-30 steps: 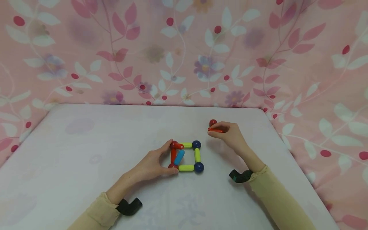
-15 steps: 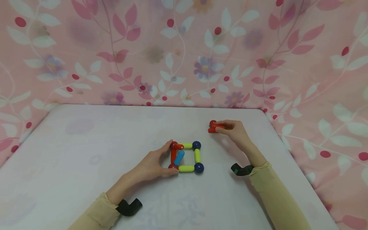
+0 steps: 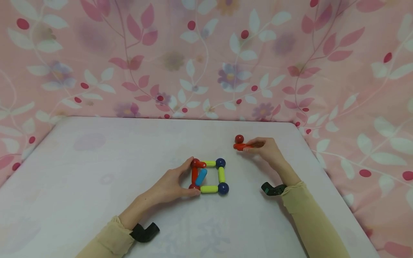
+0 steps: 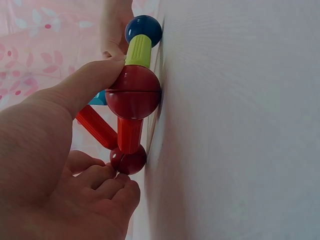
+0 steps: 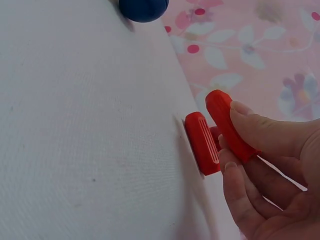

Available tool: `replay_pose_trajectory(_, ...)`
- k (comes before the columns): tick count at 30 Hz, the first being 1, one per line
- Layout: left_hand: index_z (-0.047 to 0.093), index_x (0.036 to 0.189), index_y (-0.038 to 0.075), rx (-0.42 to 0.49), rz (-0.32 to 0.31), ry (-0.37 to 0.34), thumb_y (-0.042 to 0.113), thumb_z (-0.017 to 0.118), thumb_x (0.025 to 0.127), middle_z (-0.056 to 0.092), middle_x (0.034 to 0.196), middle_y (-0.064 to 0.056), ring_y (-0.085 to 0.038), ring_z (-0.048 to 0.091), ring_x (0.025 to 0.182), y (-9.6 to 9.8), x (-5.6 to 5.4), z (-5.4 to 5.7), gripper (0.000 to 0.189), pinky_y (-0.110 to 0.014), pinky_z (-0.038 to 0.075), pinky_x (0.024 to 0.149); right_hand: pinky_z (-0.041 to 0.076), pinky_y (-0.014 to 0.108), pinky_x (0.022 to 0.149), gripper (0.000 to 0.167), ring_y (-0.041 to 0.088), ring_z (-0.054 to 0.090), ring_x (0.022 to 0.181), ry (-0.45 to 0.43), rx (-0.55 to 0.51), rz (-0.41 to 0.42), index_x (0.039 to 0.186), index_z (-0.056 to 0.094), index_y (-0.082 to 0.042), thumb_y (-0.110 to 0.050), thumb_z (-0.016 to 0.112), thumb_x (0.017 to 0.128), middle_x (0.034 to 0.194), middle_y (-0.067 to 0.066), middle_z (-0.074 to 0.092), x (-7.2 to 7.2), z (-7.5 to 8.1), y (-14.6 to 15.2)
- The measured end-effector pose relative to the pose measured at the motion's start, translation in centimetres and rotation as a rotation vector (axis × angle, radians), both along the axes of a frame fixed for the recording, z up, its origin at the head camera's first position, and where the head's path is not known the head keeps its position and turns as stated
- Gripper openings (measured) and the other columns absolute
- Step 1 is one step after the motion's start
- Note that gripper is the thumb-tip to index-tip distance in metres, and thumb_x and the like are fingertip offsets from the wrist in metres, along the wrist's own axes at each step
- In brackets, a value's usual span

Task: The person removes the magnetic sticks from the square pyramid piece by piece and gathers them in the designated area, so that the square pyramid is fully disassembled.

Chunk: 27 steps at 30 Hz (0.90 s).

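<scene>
My left hand (image 3: 171,183) grips a square of magnetic building sticks and balls by its left side. In the left wrist view the thumb presses the near red ball (image 4: 134,92) while the fingers touch the far red ball (image 4: 128,159). A red stick (image 3: 195,175) joins those two. Yellow-green sticks (image 3: 209,189) and dark blue balls (image 3: 223,188) form the other sides. One blue stick (image 3: 201,176) and another red stick (image 3: 202,164) rise from the red balls. My right hand (image 3: 267,152) pinches a red stick (image 5: 227,122) just beside a second red stick (image 5: 201,143) lying on the table.
A loose red ball (image 3: 239,138) sits just behind the red sticks, near the right hand's fingertips. White cloth covers the table (image 3: 80,172), and a pink floral curtain (image 3: 206,71) hangs behind its far edge. Each wrist carries a black camera mount (image 3: 273,189).
My right hand has shifted slightly right, lifting one red stick off another and then lowering it a little. The left hand and the square have stayed still.
</scene>
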<state>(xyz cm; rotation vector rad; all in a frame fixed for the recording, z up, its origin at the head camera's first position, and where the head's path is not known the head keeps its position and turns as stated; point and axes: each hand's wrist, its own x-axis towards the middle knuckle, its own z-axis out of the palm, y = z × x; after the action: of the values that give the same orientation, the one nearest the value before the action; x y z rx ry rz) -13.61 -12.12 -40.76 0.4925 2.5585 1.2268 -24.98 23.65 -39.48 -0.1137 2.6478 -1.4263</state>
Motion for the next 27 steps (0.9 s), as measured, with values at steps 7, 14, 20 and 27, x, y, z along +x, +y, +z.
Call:
replay_pose_trajectory(7, 0.022, 0.161, 0.02, -0.01, 0.007, -0.011, 0.044, 0.084, 0.078, 0.034, 0.162, -0.005, -0.029, 0.029, 0.15, 0.0, 0.0, 0.0, 0.106, -0.055, 0.037, 0.114, 0.045, 0.032, 0.085, 0.041, 0.027, 0.052, 0.112, -0.031, 0.056, -0.03, 0.117, 0.074, -0.011, -0.032, 0.082, 0.083, 0.124, 0.011, 0.066, -0.4, -0.8, 0.5)
replay_pose_trajectory(14, 0.022, 0.161, 0.02, -0.007, 0.01, -0.019, 0.044, 0.084, 0.078, 0.034, 0.162, -0.005, -0.028, 0.029, 0.151, 0.0, -0.1, -0.1, 0.107, -0.055, 0.036, 0.114, 0.046, 0.031, 0.082, 0.04, 0.03, 0.052, 0.112, -0.014, 0.099, -0.029, 0.119, 0.073, -0.008, -0.027, 0.081, 0.085, 0.122, 0.015, 0.068, -0.4, -0.9, 0.4)
replay_pose_trajectory(20, 0.022, 0.161, 0.02, 0.001, -0.003, -0.005, 0.046, 0.083, 0.078, 0.033, 0.162, -0.004, -0.029, 0.028, 0.151, 0.0, -0.1, -0.1, 0.106, -0.056, 0.035, 0.115, 0.048, 0.035, 0.09, 0.04, 0.03, 0.055, 0.112, -0.003, 0.133, -0.039, 0.119, 0.073, -0.008, -0.028, 0.081, 0.085, 0.119, 0.014, 0.069, -0.3, -1.1, 0.5)
replay_pose_trajectory(27, 0.022, 0.161, 0.021, -0.003, -0.004, -0.006, 0.047, 0.083, 0.078, 0.032, 0.162, -0.003, -0.028, 0.028, 0.151, 0.0, -0.1, -0.1, 0.106, -0.057, 0.035, 0.115, 0.049, 0.036, 0.093, 0.04, 0.028, 0.059, 0.109, -0.01, 0.148, -0.036, 0.119, 0.072, -0.009, -0.028, 0.081, 0.085, 0.115, 0.012, 0.071, -0.5, -1.5, 0.9)
